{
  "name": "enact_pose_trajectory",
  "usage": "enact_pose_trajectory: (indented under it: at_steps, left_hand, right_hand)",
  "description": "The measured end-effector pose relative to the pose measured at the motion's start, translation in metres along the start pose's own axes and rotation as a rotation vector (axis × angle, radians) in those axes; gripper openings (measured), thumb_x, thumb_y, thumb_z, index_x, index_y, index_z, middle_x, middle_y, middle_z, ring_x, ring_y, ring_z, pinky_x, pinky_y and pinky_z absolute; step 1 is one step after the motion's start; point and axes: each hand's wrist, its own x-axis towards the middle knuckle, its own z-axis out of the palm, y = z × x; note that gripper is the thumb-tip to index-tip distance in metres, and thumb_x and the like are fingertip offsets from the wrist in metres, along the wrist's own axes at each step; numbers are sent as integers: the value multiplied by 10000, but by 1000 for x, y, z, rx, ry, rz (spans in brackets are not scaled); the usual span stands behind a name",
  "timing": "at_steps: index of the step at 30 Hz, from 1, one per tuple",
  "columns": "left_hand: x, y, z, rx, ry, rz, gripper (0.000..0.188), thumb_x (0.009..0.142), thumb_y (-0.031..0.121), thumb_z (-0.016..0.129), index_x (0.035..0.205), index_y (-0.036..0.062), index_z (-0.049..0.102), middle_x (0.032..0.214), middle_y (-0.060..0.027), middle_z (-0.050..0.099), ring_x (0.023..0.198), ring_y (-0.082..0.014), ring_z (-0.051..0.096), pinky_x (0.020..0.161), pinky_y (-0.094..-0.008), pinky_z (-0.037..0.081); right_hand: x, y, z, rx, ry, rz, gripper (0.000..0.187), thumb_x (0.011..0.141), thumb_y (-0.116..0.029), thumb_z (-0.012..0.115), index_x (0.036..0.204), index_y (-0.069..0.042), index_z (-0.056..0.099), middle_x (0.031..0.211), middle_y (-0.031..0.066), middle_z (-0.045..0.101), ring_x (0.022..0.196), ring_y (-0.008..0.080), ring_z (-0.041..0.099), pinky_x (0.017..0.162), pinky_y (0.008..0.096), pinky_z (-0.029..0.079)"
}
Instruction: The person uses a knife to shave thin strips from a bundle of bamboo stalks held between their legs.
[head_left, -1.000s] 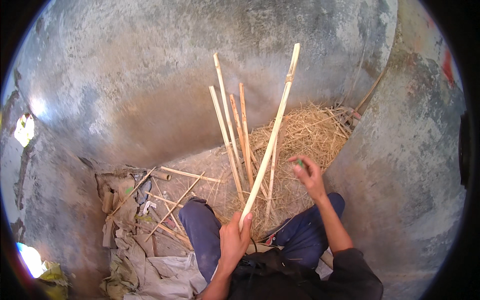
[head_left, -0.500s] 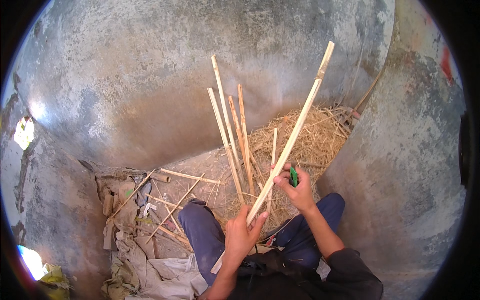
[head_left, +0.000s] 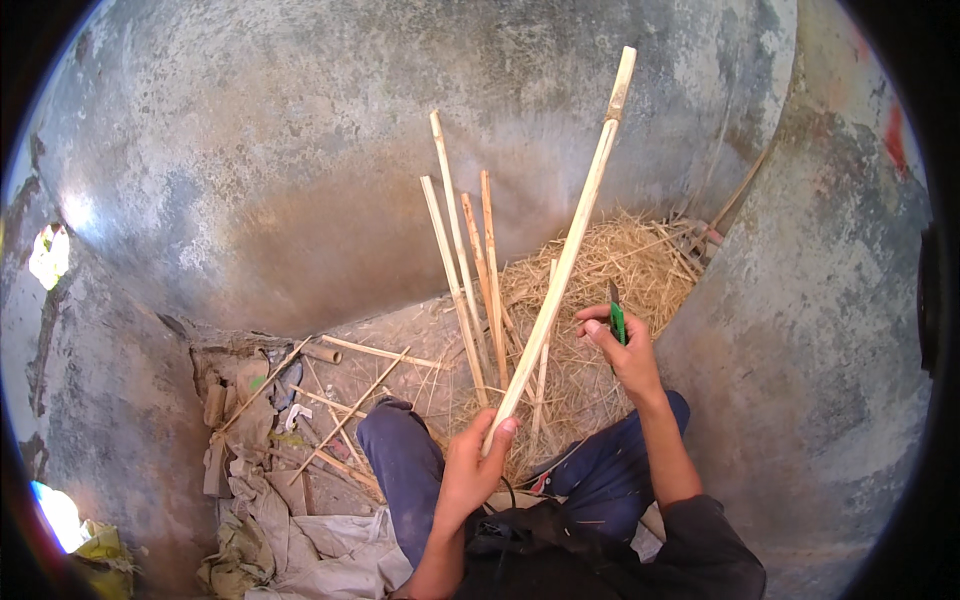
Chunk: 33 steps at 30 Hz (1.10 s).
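Two hands work over the straw pile: the left hand (head_left: 468, 470) grips the near end of a long pale split bamboo strip (head_left: 560, 270) slanting far-right, while the right hand (head_left: 625, 350) clasps a green-handled knife (head_left: 616, 318) just beside it.

Leaning sticks (head_left: 462, 270) and straw pile (head_left: 610, 290) crowd the wall (head_left: 300, 150) ahead.
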Motion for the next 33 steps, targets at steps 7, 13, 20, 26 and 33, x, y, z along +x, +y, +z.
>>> enact_pose_trajectory:
  at_steps: [7,13,20,26,33]
  left_hand:
    - [16,6,-5,-480,-337,-307,275,1168,272,528,1234,33,647,710,68,442,575,-27,370,521,-208,325]
    - [23,4,-4,-520,-493,-348,303,1179,285,495,1272,25,620,722,42,493,598,-54,441,553,-230,392]
    - [20,5,17,32,-91,157,287,1169,277,524,1240,25,640,783,28,551,710,-44,504,648,-208,404]
    - [21,15,10,-304,-88,-70,316,1175,277,517,1210,12,686,792,66,479,694,-21,405,610,-207,328]
    - [29,24,7,-394,-8,-73,420,1183,287,493,1402,-26,668,798,72,487,655,-10,374,575,-201,293]
  right_hand:
    - [-11,-1,13,104,-52,45,385,1045,-200,703,1362,18,683,1099,126,794,1032,168,736,961,328,543]
    - [-16,-20,37,282,-99,-39,461,1021,-167,761,1416,34,637,1079,122,812,1008,121,723,884,274,539]
    - [-19,-23,52,187,-148,-18,473,993,-102,802,1419,28,645,1069,117,812,953,75,712,750,204,515]
    - [-11,-15,51,95,-59,-253,478,1011,-229,785,1387,35,653,1092,134,780,865,97,706,694,228,476]
    - [-25,-14,28,-183,-153,-218,478,1045,-365,696,1333,15,669,1001,31,698,847,87,640,728,252,485]
